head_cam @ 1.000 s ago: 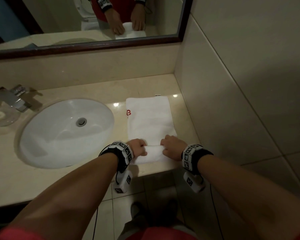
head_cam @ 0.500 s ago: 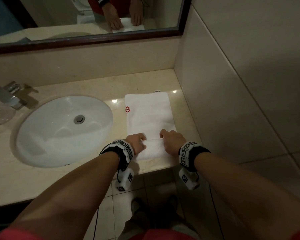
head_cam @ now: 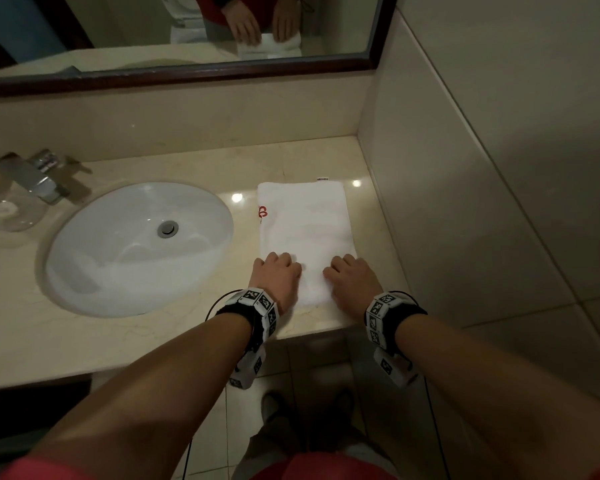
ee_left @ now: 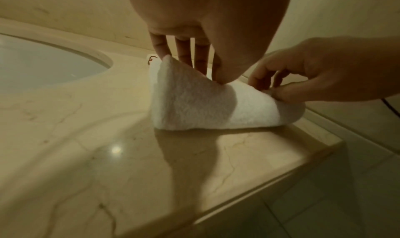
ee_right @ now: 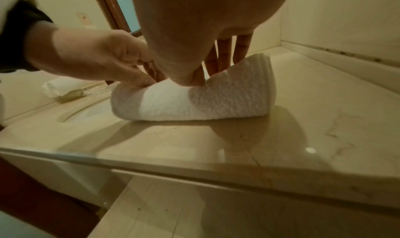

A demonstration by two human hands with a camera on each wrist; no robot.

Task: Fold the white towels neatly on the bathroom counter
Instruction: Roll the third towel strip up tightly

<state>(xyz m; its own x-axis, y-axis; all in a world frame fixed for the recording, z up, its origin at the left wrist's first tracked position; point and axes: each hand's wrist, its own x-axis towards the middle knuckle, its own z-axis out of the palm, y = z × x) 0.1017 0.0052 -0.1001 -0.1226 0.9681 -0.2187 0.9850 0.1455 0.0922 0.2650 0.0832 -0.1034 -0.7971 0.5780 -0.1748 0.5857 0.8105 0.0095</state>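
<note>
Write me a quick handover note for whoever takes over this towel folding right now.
Left hand: pinches the near left part of the towel.
Right hand: pinches the near right part.
Towel: on the counter, right of the sink, lengthwise away from you; near end turned over into a roll or fold under both hands.
Done: towel narrowed to a strip, near end started.
Left: carry the fold toward the far end and square it up. No other towel is in view.

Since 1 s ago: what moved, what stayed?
Both hands, left hand and right hand, carried the towel's near end away from the counter edge toward the mirror, still pinching it, so the fold advanced. The towel's far end and the sink stayed put.
</note>
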